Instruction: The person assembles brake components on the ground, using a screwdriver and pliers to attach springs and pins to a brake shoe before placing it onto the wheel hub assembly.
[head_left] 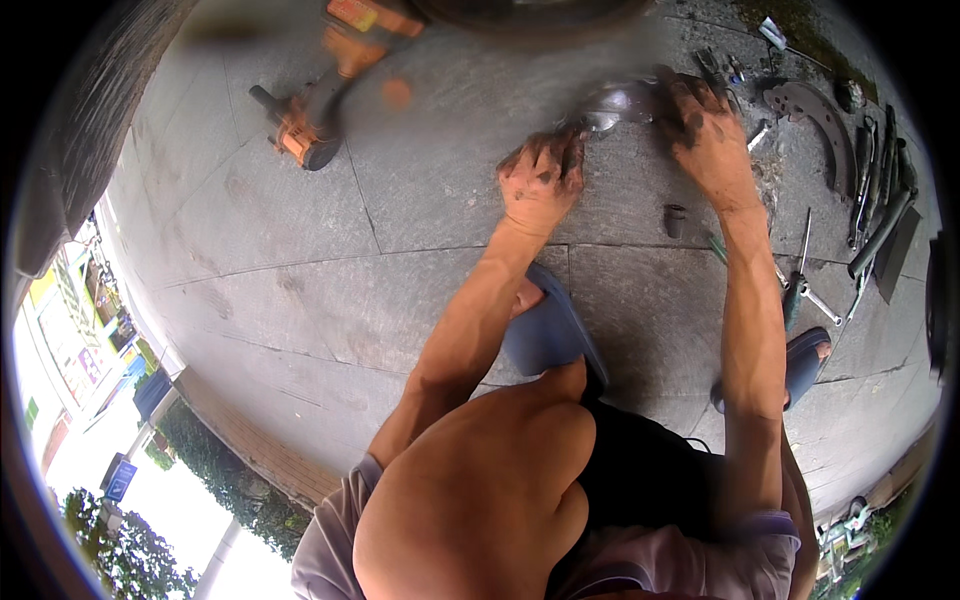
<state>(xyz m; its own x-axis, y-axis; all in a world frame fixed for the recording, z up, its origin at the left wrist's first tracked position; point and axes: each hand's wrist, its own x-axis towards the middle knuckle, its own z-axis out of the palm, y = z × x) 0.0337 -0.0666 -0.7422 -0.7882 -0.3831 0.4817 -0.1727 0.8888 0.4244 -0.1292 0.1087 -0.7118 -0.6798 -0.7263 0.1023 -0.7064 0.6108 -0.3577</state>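
A shiny curved metal part (618, 104), partly smeared by blur, lies between my two hands above the pavement. Its exact kind does not show. My left hand (543, 178), blackened with grime, has its fingers curled at the part's left end. Around the right end bend the dirty fingers of my right hand (708, 135); the fingertips of both hands are partly hidden. Just right of my right hand rests a curved brake shoe (822, 125) on the ground. A small dark cylindrical piece (675, 220) stands below the metal part.
An orange cordless power tool (310, 130) lies at the far left. Wrenches and other hand tools (880, 190) are grouped at right, with a screwdriver (797, 290) nearer me. A blurred dark round object (530, 15) overhangs the top edge. My sandalled foot (550, 325) is below my left hand.
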